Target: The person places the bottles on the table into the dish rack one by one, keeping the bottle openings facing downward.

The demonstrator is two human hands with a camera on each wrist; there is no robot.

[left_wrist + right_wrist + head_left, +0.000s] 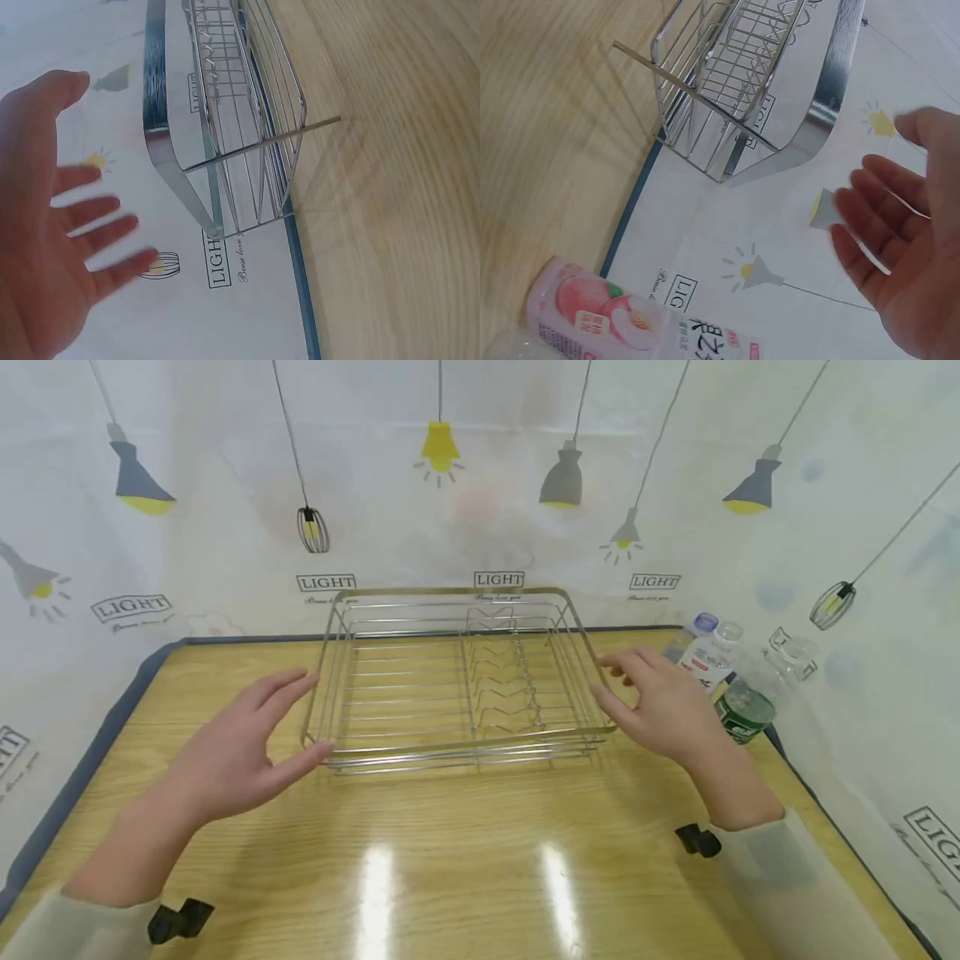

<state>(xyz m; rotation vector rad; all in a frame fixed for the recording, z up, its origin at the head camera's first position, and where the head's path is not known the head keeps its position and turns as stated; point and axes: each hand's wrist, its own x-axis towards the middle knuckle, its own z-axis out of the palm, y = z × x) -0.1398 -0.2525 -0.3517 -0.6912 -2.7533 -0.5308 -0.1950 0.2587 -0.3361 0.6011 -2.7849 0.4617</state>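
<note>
left hand (232, 752) empty, fingers spread wide; wire rack (457, 748) near the counter's (465, 843) back edge, likely light, stiff and slick, best held by both side rims (323, 660); right hand (663, 706) fingers loosely bent, seemingly not touching; bottles (708, 662) toward the back right corner.

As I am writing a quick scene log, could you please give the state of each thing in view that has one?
Left hand: fingers spread, holding nothing
Right hand: fingers loosely bent, holding nothing
Wire rack: standing upright
Blue-capped bottle: upright, capped
Peach-pictured bottle: upright
Green-labelled bottle: upright
</note>
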